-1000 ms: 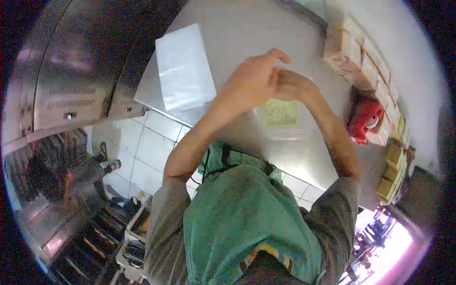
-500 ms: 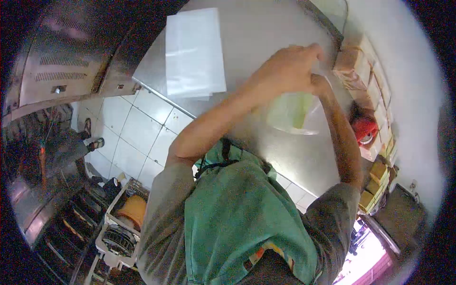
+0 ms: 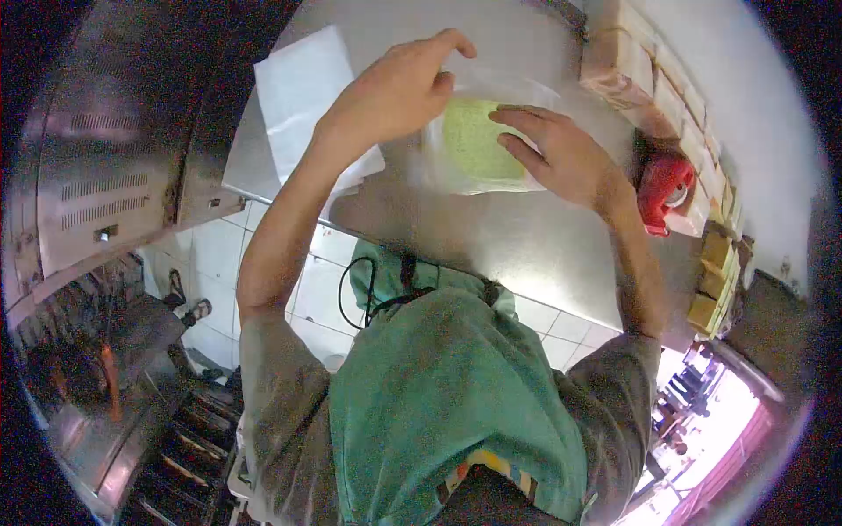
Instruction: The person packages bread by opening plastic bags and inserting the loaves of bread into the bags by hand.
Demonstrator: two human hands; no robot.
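Quietly at work over a metal worktop (image 3: 544, 254), a person in a green apron (image 3: 456, 386) leans in with both arms stretched forward. At far left stands a steel cabinet (image 3: 96, 188) with vent slots. Next, on the worktop, white sheets (image 3: 303, 96) lie in a loose stack, partly behind the left arm. The left hand (image 3: 386, 95) hangs just to the right of them, its index finger hooked and well parted from the thumb, with nothing visible in the gap.

At center, a green piece (image 3: 469, 145) lies flat on the worktop with clear plastic (image 3: 524, 90) around it. From its right side the right hand (image 3: 566, 156) reaches over, fingers and thumb apart, gripping nothing that shows; the fingertips look to be at the green surface, though actual contact is hard to tell.

The step in hand appears to be laying the piece flat within its plastic; the next move would call for a light touch at the film's edges. At right, wrapped packs (image 3: 671, 96) line the wall, near a red object (image 3: 660, 188).
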